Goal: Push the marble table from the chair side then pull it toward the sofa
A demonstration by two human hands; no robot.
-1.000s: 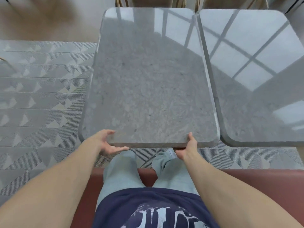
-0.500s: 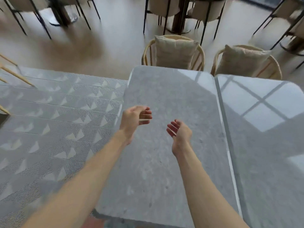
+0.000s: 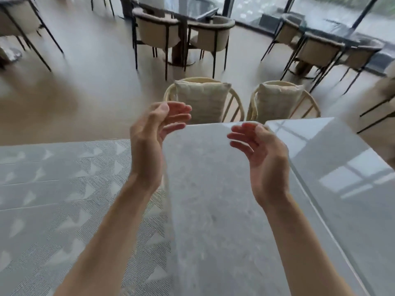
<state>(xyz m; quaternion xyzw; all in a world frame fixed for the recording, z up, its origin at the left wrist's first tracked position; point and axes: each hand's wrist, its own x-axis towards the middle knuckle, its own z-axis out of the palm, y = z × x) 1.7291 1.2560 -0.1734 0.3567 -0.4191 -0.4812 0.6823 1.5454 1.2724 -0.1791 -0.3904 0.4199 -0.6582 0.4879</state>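
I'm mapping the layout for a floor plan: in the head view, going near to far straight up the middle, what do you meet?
marble table → left hand and right hand raised over its far end → cushioned rattan chair → bare floor → dining chairs

1 view only, from the head, looking forward and down along both bare forearms. The left hand [image 3: 152,133] and right hand [image 3: 261,155] sit close to the lens, raised mid-frame. Below them the marble table [image 3: 213,210] runs away from the camera, its near end cut off by the bottom edge. A second table [image 3: 342,167] fills the right side, a patterned rug [image 3: 64,189] the left. Beyond the far edge, 2 cushioned chairs [image 3: 203,99] face the camera. Dining chairs and windows fill the top, blurred and bent by the wide angle.
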